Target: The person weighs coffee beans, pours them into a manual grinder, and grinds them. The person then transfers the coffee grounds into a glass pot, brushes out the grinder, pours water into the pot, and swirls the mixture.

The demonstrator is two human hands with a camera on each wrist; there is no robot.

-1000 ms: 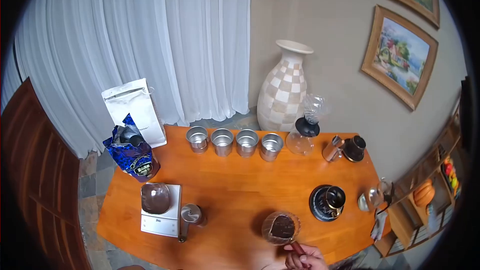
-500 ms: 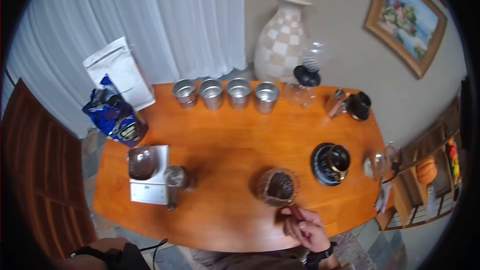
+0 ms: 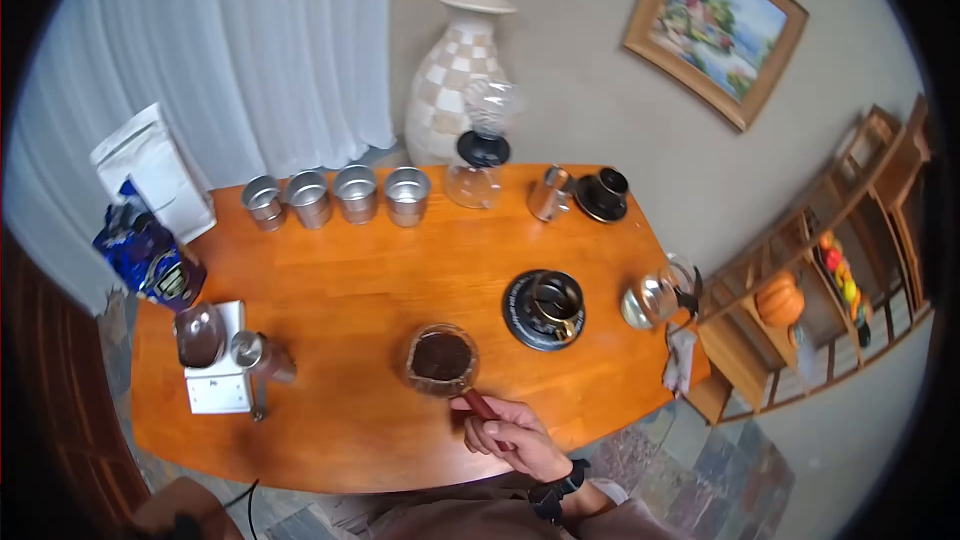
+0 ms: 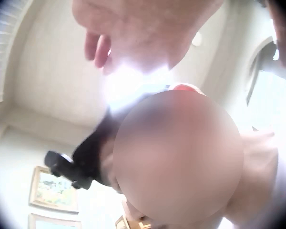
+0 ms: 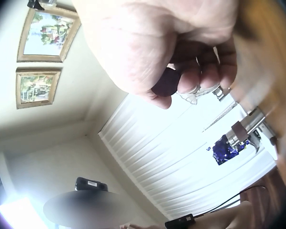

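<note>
In the head view my right hand (image 3: pixel 512 435) grips the red-brown handle (image 3: pixel 487 412) of a clear glass vessel (image 3: pixel 412 362). A dark brown mass that looks like coffee grounds (image 3: pixel 442 354) lies inside it. From the right wrist, the dark end of the handle (image 5: pixel 166 82) shows between thumb and curled fingers. A black cup (image 3: pixel 556 300) on a black saucer (image 3: pixel 515 320) stands beyond the vessel, to its right. My left hand (image 4: pixel 148 28) appears only in the left wrist view, fingers hanging loose, nothing visible in them.
Left on the table (image 3: pixel 350 430) are a white scale (image 3: pixel 218 397) with a glass container (image 3: pixel 200 338), a hand grinder (image 3: pixel 268 357), a blue bag (image 3: pixel 150 255) and a white bag (image 3: pixel 155 175). Metal cups (image 3: pixel 408 198) line the back. A glass kettle (image 3: pixel 655 298) stands right.
The head view has swung right, so the table sits further left in it, and more of the right wrist and forearm shows. The right hand still grips the vessel's handle.
</note>
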